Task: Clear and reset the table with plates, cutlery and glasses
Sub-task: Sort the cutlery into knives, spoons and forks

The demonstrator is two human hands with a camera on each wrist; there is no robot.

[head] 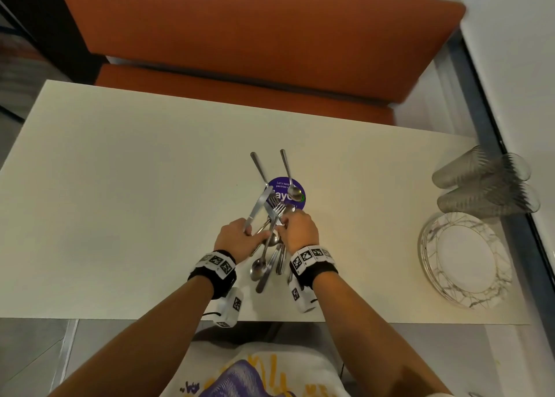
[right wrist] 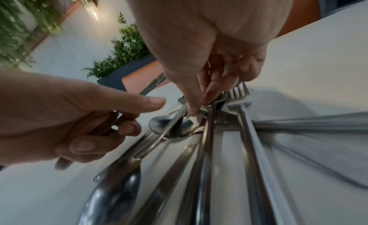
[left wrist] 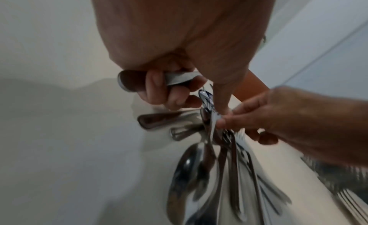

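Note:
A heap of steel cutlery point(head: 268, 257) lies mid-table: spoons, forks and knives crossing each other. My left hand point(head: 249, 231) grips a table knife point(head: 257, 206) by the handle, blade pointing away; its fingers point(left wrist: 157, 86) curl round that handle point(left wrist: 179, 79). My right hand point(head: 285, 223) pinches a few pieces from the heap between thumb and fingers point(right wrist: 211, 88), a fork point(right wrist: 239, 94) just beside them. One spoon point(head: 290, 177) lies apart on a purple round sticker point(head: 300, 204). The heap's stems point(right wrist: 207, 149) fan out under my right wrist.
Clear ribbed glasses point(head: 483, 183) lie on their sides at the table's right edge. A stack of marbled plates point(head: 465, 258) sits just nearer than them. An orange bench point(head: 240, 36) runs behind the white table point(head: 135, 186).

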